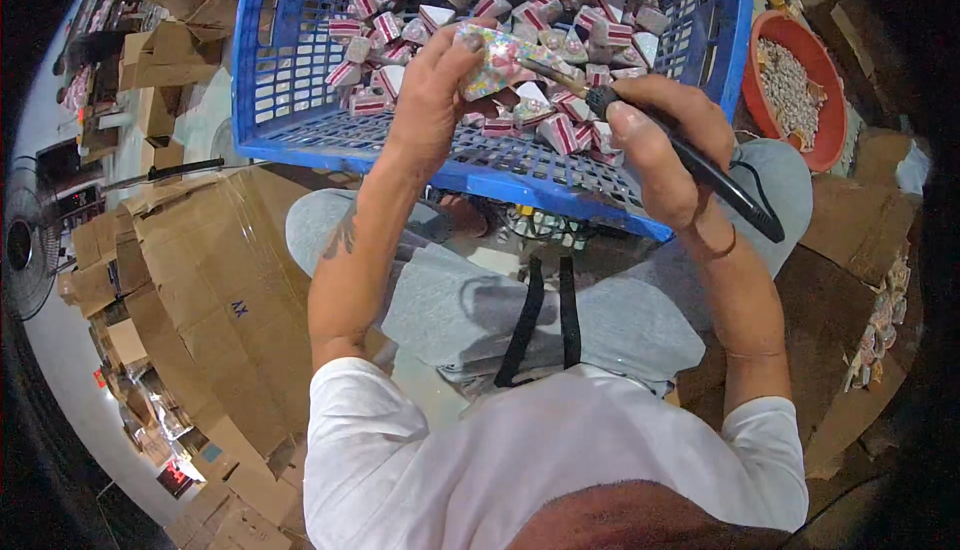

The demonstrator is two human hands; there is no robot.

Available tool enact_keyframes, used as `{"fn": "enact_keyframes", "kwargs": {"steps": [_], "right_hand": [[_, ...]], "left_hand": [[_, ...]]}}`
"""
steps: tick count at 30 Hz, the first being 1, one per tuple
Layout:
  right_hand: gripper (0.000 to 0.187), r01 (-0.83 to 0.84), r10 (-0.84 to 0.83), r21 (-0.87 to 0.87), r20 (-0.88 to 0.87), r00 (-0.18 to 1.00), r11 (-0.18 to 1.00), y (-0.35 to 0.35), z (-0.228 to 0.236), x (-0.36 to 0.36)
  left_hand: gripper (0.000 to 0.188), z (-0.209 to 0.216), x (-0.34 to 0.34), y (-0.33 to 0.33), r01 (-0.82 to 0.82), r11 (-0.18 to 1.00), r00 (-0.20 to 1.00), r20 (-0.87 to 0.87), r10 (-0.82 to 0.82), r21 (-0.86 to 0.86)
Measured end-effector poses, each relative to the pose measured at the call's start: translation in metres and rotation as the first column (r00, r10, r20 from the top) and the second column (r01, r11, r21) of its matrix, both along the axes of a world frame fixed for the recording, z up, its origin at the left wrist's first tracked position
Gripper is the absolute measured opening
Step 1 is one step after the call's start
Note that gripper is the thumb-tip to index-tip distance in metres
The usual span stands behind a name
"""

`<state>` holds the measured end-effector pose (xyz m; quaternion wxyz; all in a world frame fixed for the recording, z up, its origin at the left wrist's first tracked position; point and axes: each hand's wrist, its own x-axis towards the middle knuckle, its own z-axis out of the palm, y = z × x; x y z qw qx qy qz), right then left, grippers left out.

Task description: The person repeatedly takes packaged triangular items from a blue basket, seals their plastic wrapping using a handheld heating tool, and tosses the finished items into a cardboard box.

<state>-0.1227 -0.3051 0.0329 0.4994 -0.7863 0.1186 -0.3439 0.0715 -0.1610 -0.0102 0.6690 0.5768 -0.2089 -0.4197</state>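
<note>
The left hand (432,80) gripped 1 glittery, multicoloured piece (500,58) above a blue crate (500,188). The right hand (668,145) held 1 black-handled tool (722,182), its slim tip against the piece. Many small blocks (558,134), some striped red and white, filled the crate. An orange-red bowl (826,155) of pale pellets (790,85) stood at right; flattened cardboard (215,300) lay at left.

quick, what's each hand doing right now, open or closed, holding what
Left hand: closed, holding a colourful patterned piece.
Right hand: closed, gripping a black-handled tool.
</note>
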Motion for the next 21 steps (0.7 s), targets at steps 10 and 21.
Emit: {"fn": "enact_keyframes", "kwargs": {"steps": [10, 21], "right_hand": [[0.024, 0.014, -0.012, 0.067, -0.027, 1.000, 0.998, -0.001, -0.008, 0.000], [0.036, 0.208, -0.263, 0.639, -0.009, 0.965, 0.740, 0.011, -0.023, 0.039]], "left_hand": [[0.046, -0.002, -0.005, -0.004, -0.133, 0.990, 0.977, 0.177, 0.122, 0.050], [0.052, -0.015, -0.047, -0.024, 0.133, 0.987, 0.955, -0.255, -0.152, -0.090]]}}
